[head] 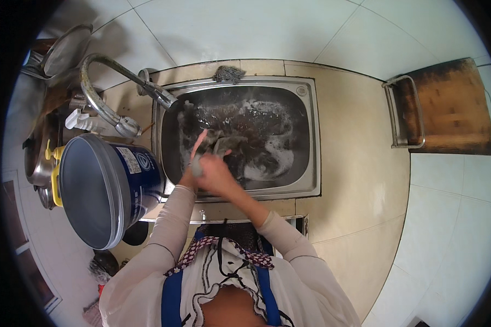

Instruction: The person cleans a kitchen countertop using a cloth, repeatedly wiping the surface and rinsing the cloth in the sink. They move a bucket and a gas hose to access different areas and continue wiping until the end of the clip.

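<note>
My right hand [216, 171] crosses over my left wrist above the sink [314, 163], its fingers curled around a blurred bit of grey cloth. Just beyond it, my left hand [199, 145] reaches down over the water, partly covered by the right. A wet grey-brown cloth [231, 143] lies against the left fingers, half in the water. Whether the left fingers grip it is hidden. Dark water with pale foam [270, 159] fills the stainless steel basin. The head of the curved metal faucet [163, 96] points into the basin's far left corner.
A large blue bucket with a grey lid [92, 192] stands close at the sink's left. Behind it are a white spray bottle [84, 122] and pans [67, 51]. Steel wool [229, 74] rests on the back ledge. A wooden cutting board [450, 108] sits in a metal rack [422, 118] at right.
</note>
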{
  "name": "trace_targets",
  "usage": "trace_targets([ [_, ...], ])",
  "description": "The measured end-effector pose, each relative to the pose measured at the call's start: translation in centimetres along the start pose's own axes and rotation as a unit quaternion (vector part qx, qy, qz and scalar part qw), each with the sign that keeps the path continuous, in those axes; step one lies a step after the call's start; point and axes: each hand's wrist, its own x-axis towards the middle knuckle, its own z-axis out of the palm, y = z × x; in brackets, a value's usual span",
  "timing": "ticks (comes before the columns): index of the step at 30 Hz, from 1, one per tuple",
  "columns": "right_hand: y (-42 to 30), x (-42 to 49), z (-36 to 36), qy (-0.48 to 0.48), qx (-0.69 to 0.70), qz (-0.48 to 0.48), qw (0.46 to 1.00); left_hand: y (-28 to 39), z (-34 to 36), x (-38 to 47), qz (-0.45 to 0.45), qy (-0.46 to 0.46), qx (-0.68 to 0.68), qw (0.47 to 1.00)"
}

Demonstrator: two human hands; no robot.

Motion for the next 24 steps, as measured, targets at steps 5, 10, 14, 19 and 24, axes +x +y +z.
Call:
trace_targets([
  [5,0.2,1.7,1.8,0.114,-0.145,0.037,0.982,-1.0,-3.9,2.2,0.282,-0.036,0.39,0.876],
  [10,5.7,9.0,-4.3,0.162,-0.14,0.24,0.947,-1.1,3.1,2.8,-0.035,0.129,-0.01,0.991],
  [14,10.6,8.2,-7.5,0.233,0.06,0.358,0.902,-1.1,5.4,2.8,-0.018,0.088,0.064,0.994],
  [19,13.8,2.1,-14.3,0.29,0.395,0.331,0.806,0.4,6.1,3.0,-0.034,0.075,0.073,0.994],
  [24,15.2,2.1,-13.6,0.245,0.145,0.433,0.855,-1.8,-5.9,5.0,0.05,0.166,0.125,0.977],
])
